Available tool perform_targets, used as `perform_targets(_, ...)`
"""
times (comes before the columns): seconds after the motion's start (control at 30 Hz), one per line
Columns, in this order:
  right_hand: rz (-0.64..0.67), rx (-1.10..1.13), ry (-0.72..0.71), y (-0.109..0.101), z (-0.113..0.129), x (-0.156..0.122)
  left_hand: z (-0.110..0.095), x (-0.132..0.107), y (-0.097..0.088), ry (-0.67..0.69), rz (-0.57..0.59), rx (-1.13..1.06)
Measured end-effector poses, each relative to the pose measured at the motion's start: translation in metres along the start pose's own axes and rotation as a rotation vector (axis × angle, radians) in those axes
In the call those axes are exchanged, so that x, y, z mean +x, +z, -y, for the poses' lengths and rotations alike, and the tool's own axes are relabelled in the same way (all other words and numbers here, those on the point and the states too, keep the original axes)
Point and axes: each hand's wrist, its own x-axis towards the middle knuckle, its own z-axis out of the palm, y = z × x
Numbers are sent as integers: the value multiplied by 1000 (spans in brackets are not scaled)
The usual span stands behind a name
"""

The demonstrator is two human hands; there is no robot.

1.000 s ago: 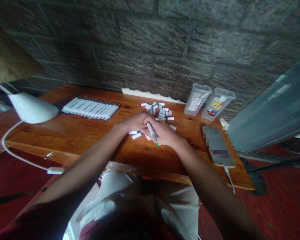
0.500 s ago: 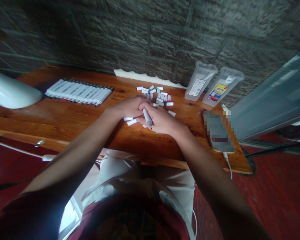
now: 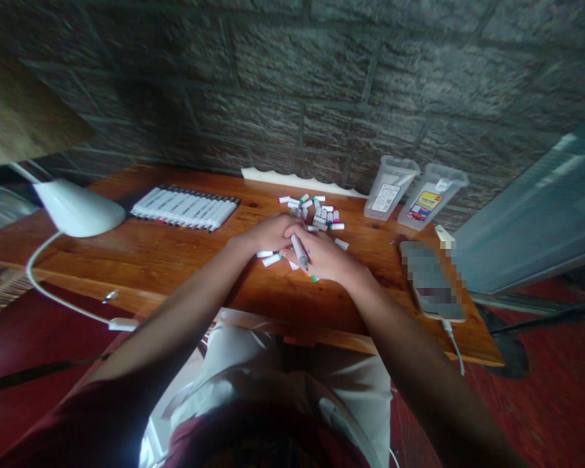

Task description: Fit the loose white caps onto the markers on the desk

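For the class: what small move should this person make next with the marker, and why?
Probably lay the marker from the right hand beside the row of markers, since those lie neatly side by side while the short white pieces lie scattered by the left hand.

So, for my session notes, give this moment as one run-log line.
left hand: touching right hand | right hand: holding grey marker | beside: loose white marker parts

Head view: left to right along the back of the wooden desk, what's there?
White desk lamp head → row of white markers → heap of short white marker parts → clear plastic case, white label → clear plastic case, yellow label
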Motion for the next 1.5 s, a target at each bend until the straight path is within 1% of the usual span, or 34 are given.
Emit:
perform_targets(0.1,-54,15,-13,2,1,1,2,-1,1,25,-8,0)
perform_targets(0.2,-159,83,-2,4,4,2,2,-3,1,31,-26,-7)
perform_targets(0.37,-331,162,133,2,11,4,-3,-5,2,-32,-69,-8)
perform_targets(0.47,-432,191,175,-1,11,5,-7,-5,2,-45,-112,22)
perform_targets(0.57,-474,192,207,-2,7,7,-9,-5,3,-32,-145,31)
perform_targets(0.67,-508,166,266,-1,2,7,-11,-5,1,-46,-212,17)
perform_targets(0.8,-578,179,283,-1,0,8,-14,-6,-3,-77,-344,-6)
perform_targets(0.87,-611,190,310,-3,1,9,-16,-6,-5,-73,-402,-18)
perform_targets(0.93,-626,201,329,-4,2,9,-16,-6,-6,-52,-435,-17)
perform_targets(1.0,-616,239,325,-4,3,9,-16,-6,-5,-23,-435,-1)
perform_targets(1.13,-591,333,292,-3,4,8,-13,-6,0,23,-362,9)
perform_targets(1.23,-631,308,252,0,3,8,-8,-5,4,39,-344,14)
perform_targets(1.33,-673,271,254,5,2,10,-6,-5,6,42,-328,24)
perform_targets(1.5,-639,278,206,13,-5,15,-9,-7,4,66,-300,-40)
